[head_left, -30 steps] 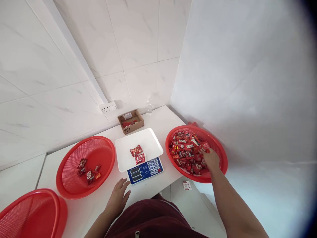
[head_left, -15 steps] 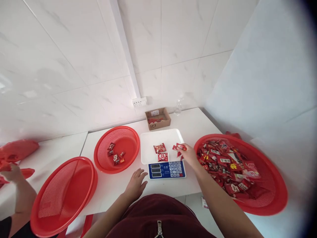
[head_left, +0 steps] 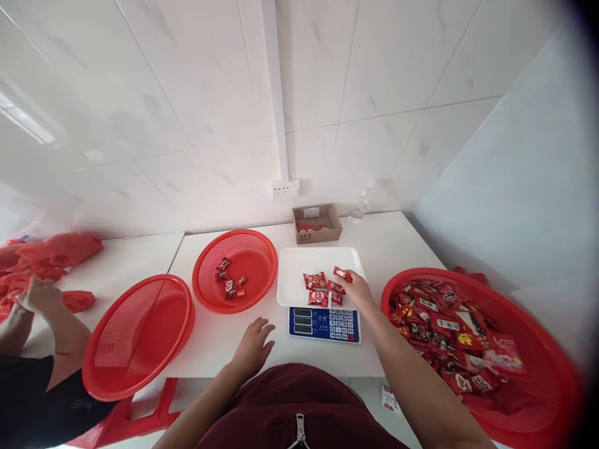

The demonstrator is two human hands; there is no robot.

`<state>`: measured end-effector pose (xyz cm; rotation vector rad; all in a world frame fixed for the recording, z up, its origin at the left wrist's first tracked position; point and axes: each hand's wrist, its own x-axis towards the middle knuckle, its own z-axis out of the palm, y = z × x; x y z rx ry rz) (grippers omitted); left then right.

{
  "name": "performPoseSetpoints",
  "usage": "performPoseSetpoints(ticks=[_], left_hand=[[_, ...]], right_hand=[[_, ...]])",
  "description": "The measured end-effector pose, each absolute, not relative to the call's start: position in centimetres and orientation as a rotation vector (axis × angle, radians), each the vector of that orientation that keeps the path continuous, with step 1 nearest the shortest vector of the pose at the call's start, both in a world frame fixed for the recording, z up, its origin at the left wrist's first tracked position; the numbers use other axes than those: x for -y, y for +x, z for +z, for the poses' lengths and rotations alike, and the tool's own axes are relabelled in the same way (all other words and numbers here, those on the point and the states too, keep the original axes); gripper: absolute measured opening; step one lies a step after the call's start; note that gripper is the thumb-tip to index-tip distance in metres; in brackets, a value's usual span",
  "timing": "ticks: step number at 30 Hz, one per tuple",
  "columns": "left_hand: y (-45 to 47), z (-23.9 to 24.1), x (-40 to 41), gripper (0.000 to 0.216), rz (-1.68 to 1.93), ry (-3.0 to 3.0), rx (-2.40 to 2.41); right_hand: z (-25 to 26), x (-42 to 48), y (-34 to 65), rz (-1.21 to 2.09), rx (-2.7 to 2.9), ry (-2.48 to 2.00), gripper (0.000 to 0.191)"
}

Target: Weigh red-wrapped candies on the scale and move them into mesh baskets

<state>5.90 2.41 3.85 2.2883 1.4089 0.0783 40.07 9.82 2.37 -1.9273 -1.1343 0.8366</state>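
The right hand (head_left: 356, 290) pinches a small red, glossy-wrapped packet (head_left: 342, 273) over the right side of a white rectangular scale tray (head_left: 292, 268). Just left of and below this pinch lie other red printed packets (head_left: 314, 280). Nearer the wearer sits the scale's blue keypad panel (head_left: 324, 325); farther left, the left hand (head_left: 253, 344) is empty, fingers loosely spread. Right of the grip, a round red plastic basket (head_left: 556, 393) is heaped with packets; beyond the grip stands an open brown cardboard box (head_left: 321, 236).
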Motion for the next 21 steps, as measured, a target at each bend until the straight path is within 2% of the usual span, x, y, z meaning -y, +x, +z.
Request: performPoseSetpoints(ticks=[10,21], left_hand=[[6.0,4.8,-1.9,0.038,0.017,2.25,-1.407],[6.6,5.5,-1.6,0.039,-0.034,2.228,-1.404]], right_hand=[[1.1,-9.0,41.0,0.883,0.871,-1.792,0.043],[1.5,-7.9,41.3,1.038,0.499,-1.578,0.035]])
